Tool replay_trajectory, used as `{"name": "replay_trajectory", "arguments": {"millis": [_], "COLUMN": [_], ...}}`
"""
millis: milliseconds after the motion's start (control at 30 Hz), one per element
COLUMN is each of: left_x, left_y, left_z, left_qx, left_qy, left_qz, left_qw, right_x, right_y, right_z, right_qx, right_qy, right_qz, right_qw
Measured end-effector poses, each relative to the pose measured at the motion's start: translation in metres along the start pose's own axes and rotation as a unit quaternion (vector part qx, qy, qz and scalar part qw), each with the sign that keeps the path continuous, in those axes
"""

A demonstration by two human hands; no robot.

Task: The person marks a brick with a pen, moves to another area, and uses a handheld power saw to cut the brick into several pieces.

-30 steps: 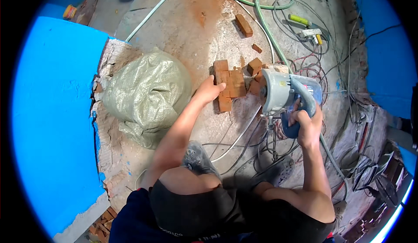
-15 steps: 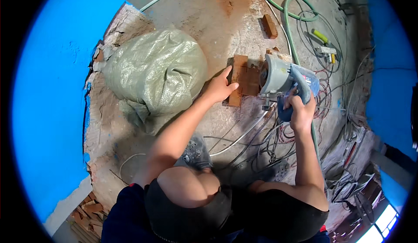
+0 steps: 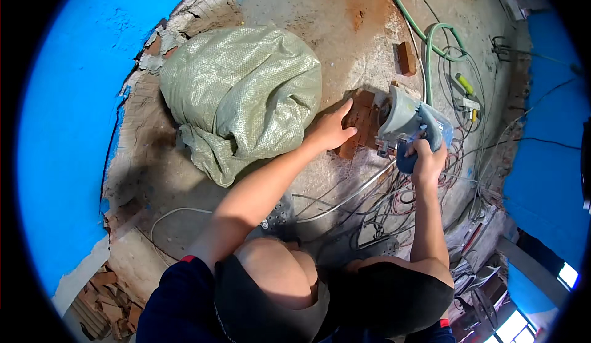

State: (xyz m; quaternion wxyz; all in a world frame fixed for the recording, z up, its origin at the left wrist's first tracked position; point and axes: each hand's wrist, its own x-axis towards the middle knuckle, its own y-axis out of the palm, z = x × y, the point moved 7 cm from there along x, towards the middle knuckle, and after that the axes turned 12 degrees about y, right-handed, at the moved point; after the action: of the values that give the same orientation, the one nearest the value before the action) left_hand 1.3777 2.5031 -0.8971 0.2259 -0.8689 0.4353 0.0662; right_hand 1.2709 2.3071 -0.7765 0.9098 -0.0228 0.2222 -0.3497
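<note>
My right hand (image 3: 428,161) is wrapped round the rear handle of a blue and grey handheld circular saw (image 3: 407,118). The saw's grey guard faces left, and its front meets the right side of some reddish-brown bricks (image 3: 365,116) lying on the floor. The guard hides most of the blade. On the left side of the bricks rests my left hand (image 3: 332,127), index finger and thumb spread apart and touching them; its other fingers are partly hidden. The bricks look slightly blurred.
A large pale green woven sack (image 3: 246,103) bulges beside my left forearm. A loose brick (image 3: 406,59) lies beyond the saw. The green hose (image 3: 429,66), tangled cables (image 3: 394,204) and a white power strip (image 3: 469,104) are on the right. A blue wall (image 3: 68,134) stands left, above broken rubble.
The view has shifted, so the sack and bricks sit differently in it. The bricks appear more tilted and blurred. Both hands keep their places, left on the bricks, right on the saw.
</note>
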Motion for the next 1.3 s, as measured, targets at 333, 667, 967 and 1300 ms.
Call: {"name": "replay_trajectory", "arguments": {"millis": [333, 667, 967, 1300], "left_x": [0.002, 0.002, 0.006, 0.006], "left_y": [0.001, 0.000, 0.002, -0.011], "left_z": [-0.002, 0.005, 0.005, -0.047], "left_qx": [-0.022, -0.010, -0.003, 0.200], "left_qy": [0.006, 0.011, 0.039, 0.145], "left_qz": [0.001, -0.018, -0.049, -0.103], "left_qw": [1.000, 1.000, 0.998, 0.964], "right_x": [-0.003, -0.029, -0.063, -0.091], "right_y": [0.001, 0.001, -0.011, -0.081], "right_z": [-0.013, -0.033, -0.045, -0.002], "right_qx": [-0.039, -0.043, -0.104, 0.136], "right_qy": [0.023, 0.023, -0.016, 0.077], "right_qz": [-0.032, -0.024, -0.024, -0.037], "right_qw": [0.998, 0.999, 0.994, 0.987]}}
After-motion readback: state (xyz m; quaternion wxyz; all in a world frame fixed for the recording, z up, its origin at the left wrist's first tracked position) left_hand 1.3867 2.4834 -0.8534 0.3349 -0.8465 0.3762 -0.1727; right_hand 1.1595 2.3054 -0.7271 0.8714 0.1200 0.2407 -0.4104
